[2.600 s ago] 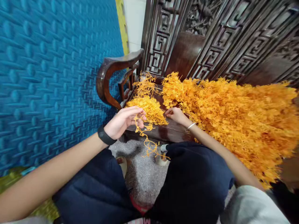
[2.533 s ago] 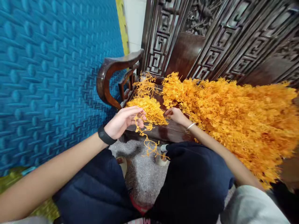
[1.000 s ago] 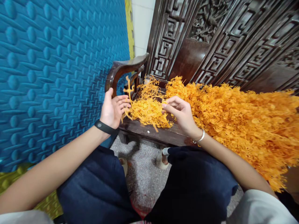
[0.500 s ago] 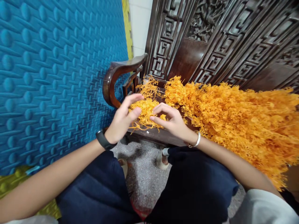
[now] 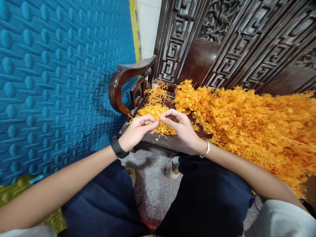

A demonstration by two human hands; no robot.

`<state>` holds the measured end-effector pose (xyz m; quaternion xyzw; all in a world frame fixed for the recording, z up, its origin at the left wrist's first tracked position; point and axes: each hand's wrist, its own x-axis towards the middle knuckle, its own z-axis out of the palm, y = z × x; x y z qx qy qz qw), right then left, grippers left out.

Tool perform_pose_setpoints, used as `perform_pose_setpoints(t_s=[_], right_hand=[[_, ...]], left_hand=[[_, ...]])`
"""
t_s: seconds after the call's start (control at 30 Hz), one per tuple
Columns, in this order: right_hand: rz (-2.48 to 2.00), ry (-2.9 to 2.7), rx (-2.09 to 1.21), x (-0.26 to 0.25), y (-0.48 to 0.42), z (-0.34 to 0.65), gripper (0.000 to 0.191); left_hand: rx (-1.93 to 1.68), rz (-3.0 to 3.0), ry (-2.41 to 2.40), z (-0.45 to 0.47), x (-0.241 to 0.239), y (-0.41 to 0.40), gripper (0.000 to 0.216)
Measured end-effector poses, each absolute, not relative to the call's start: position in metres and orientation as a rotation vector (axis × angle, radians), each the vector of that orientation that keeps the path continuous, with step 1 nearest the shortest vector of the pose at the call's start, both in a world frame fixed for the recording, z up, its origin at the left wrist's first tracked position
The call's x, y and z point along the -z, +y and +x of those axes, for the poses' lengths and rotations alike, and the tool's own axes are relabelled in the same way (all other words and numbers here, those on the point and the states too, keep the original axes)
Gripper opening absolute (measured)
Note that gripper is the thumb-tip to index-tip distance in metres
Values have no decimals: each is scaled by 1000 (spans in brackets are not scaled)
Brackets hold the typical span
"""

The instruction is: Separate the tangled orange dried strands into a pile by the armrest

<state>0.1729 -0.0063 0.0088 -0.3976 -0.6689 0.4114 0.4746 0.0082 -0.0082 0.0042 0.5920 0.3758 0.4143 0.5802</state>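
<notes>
Over the front of a dark wooden bench seat, my left hand (image 5: 138, 129) and my right hand (image 5: 179, 126) face each other with their fingertips a short gap apart. Thumb and fingers of the left are pinched together; what lies between them is too small to name. Index finger and thumb of the right are also closed, on something I cannot make out. Just beyond and beneath both hands lies a small heap of yellow-orange, thin-branched plastic pieces (image 5: 153, 110). A few orange strands show past the left hand's knuckles.
A large mound of the same orange pieces (image 5: 251, 126) spreads along the bench to the right. The curved armrest (image 5: 115, 84) stands at left, and a carved wooden backrest (image 5: 197, 62) rises behind. Blue textured foam mat (image 5: 61, 82) fills the left side. Speckled floor (image 5: 150, 184) shows below.
My left hand has come down and right toward the right hand, and its spread fingers have closed into a pinch. My right hand has barely moved.
</notes>
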Motion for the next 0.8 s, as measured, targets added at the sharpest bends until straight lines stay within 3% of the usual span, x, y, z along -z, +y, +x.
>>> perform_pose_setpoints(t_s=[0.27,0.8], right_hand=[[-946,-1588,-1109,-4,-3,170,14],[-1143,-1800,-602,-1,-1,164,15]], left_hand=[[-946,1510,907,9,-6,-9,19],[-1088,1114,927,30,3,-23,16]])
